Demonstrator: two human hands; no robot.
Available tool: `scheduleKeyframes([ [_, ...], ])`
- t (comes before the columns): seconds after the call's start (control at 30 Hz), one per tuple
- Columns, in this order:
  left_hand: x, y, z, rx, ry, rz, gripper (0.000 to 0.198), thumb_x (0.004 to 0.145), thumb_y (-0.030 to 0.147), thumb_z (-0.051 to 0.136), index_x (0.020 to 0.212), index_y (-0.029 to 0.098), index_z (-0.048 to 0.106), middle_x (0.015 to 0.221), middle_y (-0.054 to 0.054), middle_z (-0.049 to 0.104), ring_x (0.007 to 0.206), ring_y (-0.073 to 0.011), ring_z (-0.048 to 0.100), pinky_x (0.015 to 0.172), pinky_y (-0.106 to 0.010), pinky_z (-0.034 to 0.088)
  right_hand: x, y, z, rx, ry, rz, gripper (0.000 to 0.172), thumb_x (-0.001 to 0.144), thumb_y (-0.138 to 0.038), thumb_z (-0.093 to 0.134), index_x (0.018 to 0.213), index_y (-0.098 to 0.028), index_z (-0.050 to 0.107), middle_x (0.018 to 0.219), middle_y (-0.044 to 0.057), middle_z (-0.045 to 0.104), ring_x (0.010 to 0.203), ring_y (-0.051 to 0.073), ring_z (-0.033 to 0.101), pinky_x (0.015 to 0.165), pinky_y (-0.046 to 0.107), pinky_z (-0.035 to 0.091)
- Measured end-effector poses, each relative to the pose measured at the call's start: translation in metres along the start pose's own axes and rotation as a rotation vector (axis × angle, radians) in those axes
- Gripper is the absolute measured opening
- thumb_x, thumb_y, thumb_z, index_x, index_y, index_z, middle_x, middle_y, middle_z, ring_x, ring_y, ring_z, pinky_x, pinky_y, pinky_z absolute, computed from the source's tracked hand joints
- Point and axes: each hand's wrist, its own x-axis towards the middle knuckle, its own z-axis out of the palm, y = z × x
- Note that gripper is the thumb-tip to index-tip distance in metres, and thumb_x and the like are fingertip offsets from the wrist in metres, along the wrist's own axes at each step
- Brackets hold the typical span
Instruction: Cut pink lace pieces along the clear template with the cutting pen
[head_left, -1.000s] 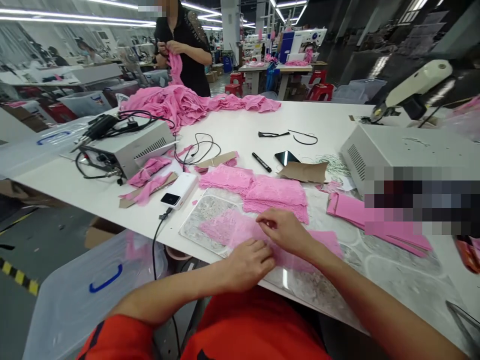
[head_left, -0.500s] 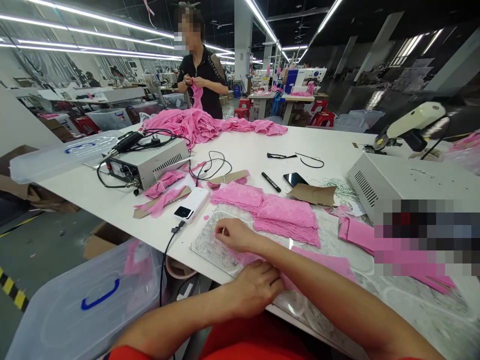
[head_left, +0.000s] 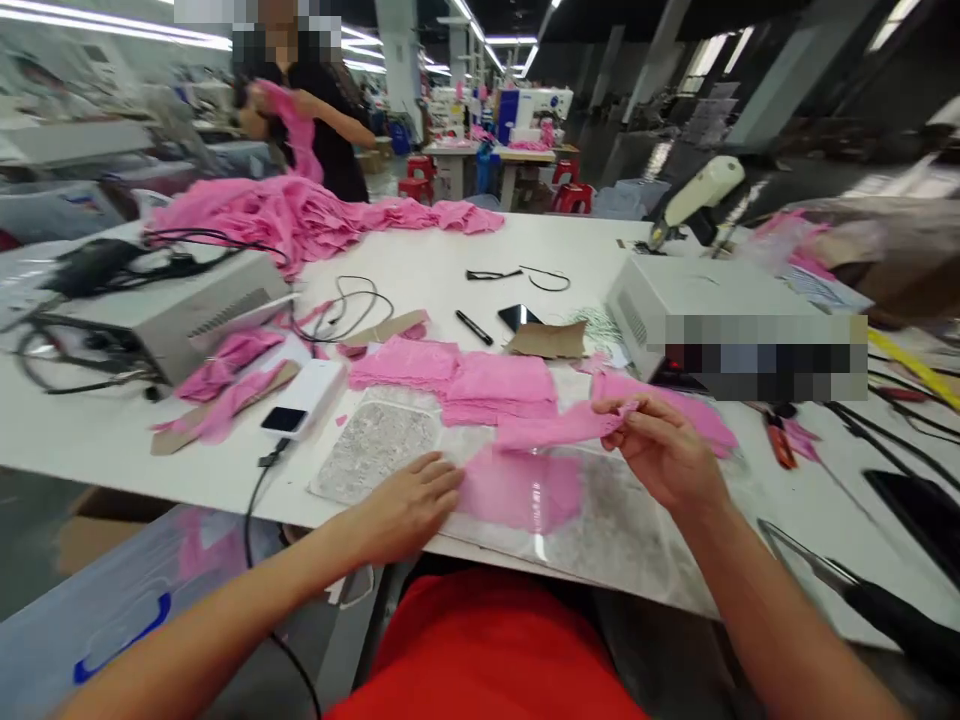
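Observation:
My right hand [head_left: 664,450] pinches the corner of a pink lace fabric piece [head_left: 551,428], which stretches out to the left just above the work surface. My left hand [head_left: 412,508] lies flat, palm down, with its fingertips at the left edge of another pink piece [head_left: 521,490]. That piece appears to lie under a clear plastic sheet [head_left: 600,530] with glare on it. Just beyond are two stacks of pink lace pieces, a left stack [head_left: 405,362] and a right stack [head_left: 499,388]. Behind my right hand lies a folded pink bundle [head_left: 675,405].
A white power bank [head_left: 307,400] with a cable stands at left, near a grey control box [head_left: 172,310]. Another grey box [head_left: 705,290] is at right. A black-handled tool [head_left: 892,610] lies at front right. Across the table, a person [head_left: 330,130] holds pink fabric.
My right hand has moved from the left, across my left arm, over to the right and now holds a pink lace piece. My left hand has flattened out. The view has turned right.

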Motion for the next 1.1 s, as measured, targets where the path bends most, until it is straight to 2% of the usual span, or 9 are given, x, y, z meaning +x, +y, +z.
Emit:
scheduleKeyframes([
  [0.13, -0.002, -0.011, -0.018, -0.057, -0.062, -0.016, 0.016, 0.092, 0.015, 0.048, 0.081, 0.017, 0.059, 0.116, -0.008, 0.068, 0.105, -0.0234, 0.063, 0.106, -0.046, 0.039, -0.050, 0.009, -0.051, -0.106, 0.207, 0.002, 0.010, 0.071, -0.031, 0.071, 0.074, -0.022, 0.065, 0.091, 0.005, 0.072, 0.064, 0.014, 0.058, 0.053, 0.027, 0.049],
  [0.23, 0.012, -0.012, -0.024, -0.102, -0.060, 0.008, 0.020, 0.096, 0.019, 0.044, 0.086, 0.017, 0.062, 0.114, -0.008, 0.069, 0.101, -0.0219, 0.065, 0.102, -0.045, 0.042, -0.078, 0.014, -0.076, -0.167, 0.334, 0.033, 0.012, 0.069, -0.031, 0.072, 0.072, -0.021, 0.066, 0.088, 0.006, 0.072, 0.060, 0.012, 0.056, 0.053, 0.026, 0.049],
  [0.4, 0.048, -0.009, 0.001, -0.076, -0.008, 0.181, 0.032, 0.102, 0.031, 0.042, 0.127, 0.020, 0.059, 0.141, -0.009, 0.056, 0.129, -0.0272, 0.053, 0.109, -0.045, 0.038, -0.100, 0.020, -0.094, -0.244, 0.477, 0.057, 0.019, 0.065, -0.034, 0.074, 0.071, -0.019, 0.065, 0.078, 0.005, 0.069, 0.057, 0.013, 0.057, 0.051, 0.026, 0.047],
  [0.5, 0.055, -0.015, 0.016, -0.007, -0.022, 0.164, 0.034, 0.103, 0.033, 0.042, 0.132, 0.021, 0.056, 0.140, -0.008, 0.057, 0.128, -0.0285, 0.054, 0.109, -0.049, 0.037, -0.105, 0.023, -0.100, -0.343, 0.554, 0.044, 0.020, 0.066, -0.037, 0.073, 0.072, -0.020, 0.064, 0.065, 0.002, 0.063, 0.052, 0.013, 0.056, 0.049, 0.026, 0.045],
  [0.7, 0.068, -0.011, 0.006, -0.047, 0.071, 0.070, 0.022, 0.100, 0.023, 0.046, 0.109, 0.017, 0.065, 0.123, -0.012, 0.065, 0.117, -0.0263, 0.058, 0.103, -0.045, 0.041, -0.110, 0.025, -0.106, -0.549, 0.516, 0.044, 0.022, 0.074, -0.042, 0.070, 0.077, -0.020, 0.066, 0.066, 0.001, 0.063, 0.057, 0.013, 0.057, 0.058, 0.026, 0.050],
  [0.8, 0.103, 0.010, 0.006, -0.218, 0.017, 0.096, 0.017, 0.098, 0.027, 0.053, 0.108, 0.017, 0.062, 0.114, -0.011, 0.065, 0.109, -0.0233, 0.059, 0.096, -0.040, 0.044, -0.109, 0.024, -0.107, -0.534, 0.531, 0.040, 0.024, 0.074, -0.044, 0.071, 0.079, -0.021, 0.066, 0.076, 0.003, 0.067, 0.062, 0.014, 0.060, 0.062, 0.027, 0.053],
  [0.93, 0.153, 0.031, 0.023, -0.304, -0.111, 0.089, 0.025, 0.089, 0.034, 0.066, 0.105, 0.015, 0.061, 0.113, -0.012, 0.063, 0.103, -0.0254, 0.058, 0.088, -0.039, 0.043, -0.108, 0.019, -0.111, -0.578, 0.478, -0.021, 0.020, 0.076, -0.040, 0.068, 0.078, -0.021, 0.064, 0.086, 0.006, 0.071, 0.080, 0.019, 0.066, 0.071, 0.028, 0.055],
  [1.03, 0.168, 0.036, 0.030, -0.322, -0.152, 0.152, 0.012, 0.087, 0.027, 0.067, 0.087, 0.016, 0.062, 0.105, -0.008, 0.065, 0.096, -0.0220, 0.059, 0.087, -0.037, 0.041, -0.109, 0.015, -0.113, -0.667, 0.412, -0.124, 0.015, 0.079, -0.035, 0.062, 0.077, -0.021, 0.063, 0.086, 0.005, 0.071, 0.084, 0.019, 0.067, 0.075, 0.028, 0.054],
  [1.1, 0.168, 0.036, 0.028, -0.361, -0.178, 0.218, 0.015, 0.088, 0.027, 0.067, 0.080, 0.017, 0.060, 0.099, -0.004, 0.065, 0.092, -0.0188, 0.059, 0.089, -0.036, 0.039, -0.109, 0.014, -0.114, -0.772, 0.360, -0.171, 0.017, 0.082, -0.035, 0.058, 0.075, -0.021, 0.063, 0.081, 0.004, 0.068, 0.078, 0.018, 0.065, 0.071, 0.027, 0.052],
])
